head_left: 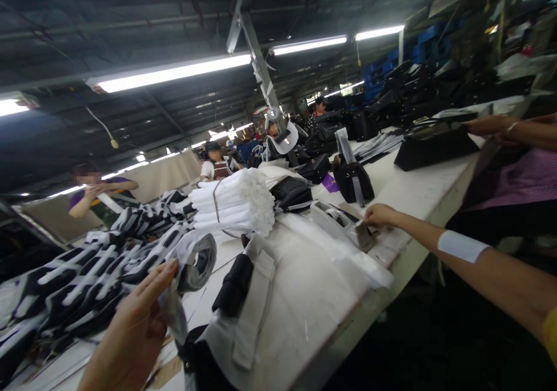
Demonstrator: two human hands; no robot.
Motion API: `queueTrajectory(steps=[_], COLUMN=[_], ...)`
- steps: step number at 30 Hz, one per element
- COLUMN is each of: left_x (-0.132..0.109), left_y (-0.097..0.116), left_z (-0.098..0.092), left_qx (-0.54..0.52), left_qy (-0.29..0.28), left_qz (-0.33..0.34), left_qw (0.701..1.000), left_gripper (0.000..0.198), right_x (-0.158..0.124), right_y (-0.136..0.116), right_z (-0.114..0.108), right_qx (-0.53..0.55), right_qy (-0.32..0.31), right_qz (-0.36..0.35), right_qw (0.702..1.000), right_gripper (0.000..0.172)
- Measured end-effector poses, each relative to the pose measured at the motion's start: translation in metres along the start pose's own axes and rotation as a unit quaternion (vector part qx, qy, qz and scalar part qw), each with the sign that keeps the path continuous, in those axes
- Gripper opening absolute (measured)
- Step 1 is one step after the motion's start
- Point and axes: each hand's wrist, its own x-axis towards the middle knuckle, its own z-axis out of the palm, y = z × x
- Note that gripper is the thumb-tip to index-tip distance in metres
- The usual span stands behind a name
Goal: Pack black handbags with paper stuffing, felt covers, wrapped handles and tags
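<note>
My left hand (139, 315) is closed on a strap (200, 263) that is wrapped in greyish film and curls into a loop. Below it is a black bag (209, 356), with white wrapping sheet (256, 304) lying over it and around a dark rolled part (235, 283). My right hand (380, 214) reaches across the table, fingers pinched together at the near end of a grey tape dispenser (335, 220). What is between those fingertips is too small to make out. A white patch (463, 246) wraps the right forearm.
A tied bundle of white foam rolls (232, 202) stands mid-table. Black-and-white wrapped straps (87, 281) pile up at left. A small black bag (352, 179) stands behind the dispenser. At right, a co-worker's hands (491, 125) hold a black piece (435, 147). Plastic sheet (339, 252) covers part of the table.
</note>
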Motion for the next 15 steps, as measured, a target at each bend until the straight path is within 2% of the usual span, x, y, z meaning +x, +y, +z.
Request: queueTrajectory(steps=[3, 7, 15], left_x=[-0.002, -0.007, -0.01], left_y=[0.002, 0.006, 0.006], left_z=[0.001, 0.005, 0.003], left_qx=[-0.001, -0.008, 0.001], left_qy=[0.002, 0.006, 0.038], left_qz=[0.003, -0.003, -0.02], left_qw=[1.0, 1.0, 0.999], left_gripper=[0.017, 0.018, 0.027], right_x=[-0.009, -0.013, -0.006], right_y=[0.006, 0.012, 0.026], right_z=[-0.005, -0.011, -0.011], right_qx=[0.002, 0.001, -0.015], right_qy=[-0.037, -0.032, 0.06], right_qz=[-0.017, -0.058, -0.067], right_qw=[0.999, 0.998, 0.996], right_gripper=[0.024, 0.024, 0.011])
